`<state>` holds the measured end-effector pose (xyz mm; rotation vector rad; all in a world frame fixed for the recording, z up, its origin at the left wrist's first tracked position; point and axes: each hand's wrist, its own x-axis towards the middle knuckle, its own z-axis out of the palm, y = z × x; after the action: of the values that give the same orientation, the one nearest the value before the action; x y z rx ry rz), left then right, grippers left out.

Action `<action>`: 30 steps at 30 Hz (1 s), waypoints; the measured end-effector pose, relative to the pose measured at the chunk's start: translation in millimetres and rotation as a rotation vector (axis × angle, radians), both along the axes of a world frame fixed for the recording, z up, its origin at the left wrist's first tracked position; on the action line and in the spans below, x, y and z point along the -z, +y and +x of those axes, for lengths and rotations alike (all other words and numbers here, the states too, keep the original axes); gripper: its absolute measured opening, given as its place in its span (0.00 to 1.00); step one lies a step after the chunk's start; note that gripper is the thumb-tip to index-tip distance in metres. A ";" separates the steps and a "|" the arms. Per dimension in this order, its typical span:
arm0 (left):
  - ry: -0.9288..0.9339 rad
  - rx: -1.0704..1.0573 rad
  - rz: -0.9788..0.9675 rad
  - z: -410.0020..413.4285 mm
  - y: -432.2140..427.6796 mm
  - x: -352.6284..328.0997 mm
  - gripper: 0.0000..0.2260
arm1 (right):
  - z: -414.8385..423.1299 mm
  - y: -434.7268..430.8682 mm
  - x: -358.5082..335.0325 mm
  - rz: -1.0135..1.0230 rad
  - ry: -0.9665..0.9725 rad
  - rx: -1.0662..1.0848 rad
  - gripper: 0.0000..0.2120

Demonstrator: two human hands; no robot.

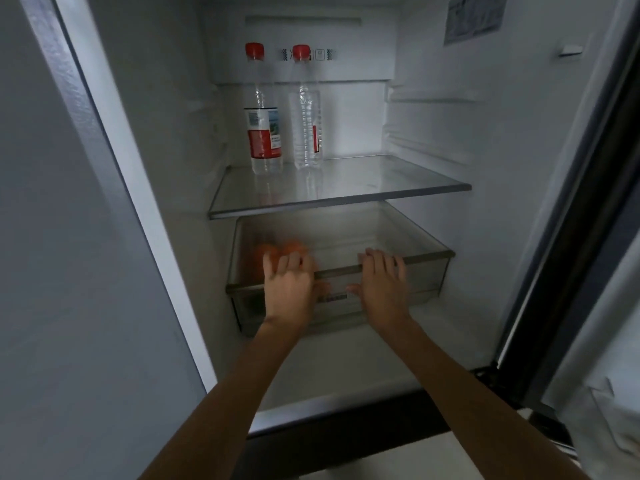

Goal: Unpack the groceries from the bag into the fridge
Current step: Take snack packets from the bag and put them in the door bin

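Note:
The fridge stands open in front of me. Both hands rest on the front rim of its clear crisper drawer point(429, 258), which is partly pulled out. My left hand point(289, 284) lies over the rim's left part, fingers spread, thumb down on the front face. My right hand point(382, 280) grips the rim at the middle the same way. Blurred orange fruits point(273, 252) lie in the drawer's left back corner, just beyond my left fingers. Two clear water bottles with red caps, one point(264, 133) and another point(306, 129), stand on the glass shelf point(381, 181) above. No bag is in view.
The open fridge door point(581, 237) hangs at the right with a door bin point(602, 403) low down. A grey wall or panel point(69, 271) flanks the left. The fridge floor point(346, 368) lies below the drawer.

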<state>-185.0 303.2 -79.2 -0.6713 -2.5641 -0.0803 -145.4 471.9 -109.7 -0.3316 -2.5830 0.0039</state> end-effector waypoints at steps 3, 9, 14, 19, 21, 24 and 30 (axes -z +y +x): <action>0.036 0.017 0.066 -5.7 -0.4 2.5 0.23 | -2.8 -0.3 -6.6 0.038 0.016 0.024 0.32; -0.013 0.047 0.107 4.9 3.2 9.2 0.22 | 25.4 -10.8 -0.8 -0.031 0.002 -0.026 0.33; 0.039 0.369 0.267 19.7 17.6 15.1 0.21 | 71.3 -13.3 -9.2 -0.305 0.090 -0.067 0.20; -0.166 0.595 0.262 60.9 49.4 8.1 0.05 | 139.7 -0.3 -33.5 -0.374 0.001 0.170 0.14; -0.240 0.658 0.274 76.6 63.7 9.9 0.07 | 172.4 6.6 -42.4 -0.383 -0.066 0.267 0.13; -0.377 0.774 0.309 103.1 82.1 9.9 0.05 | 219.5 16.9 -47.6 -0.381 -0.128 0.411 0.12; -0.436 0.972 0.205 172.0 121.6 6.6 0.03 | 320.5 26.0 -44.8 -0.488 -0.157 0.662 0.14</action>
<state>-13.0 424.8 -85.8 -1.9020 -2.2826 -0.8655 175.1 497.9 -64.9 -1.3926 -2.4664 0.3845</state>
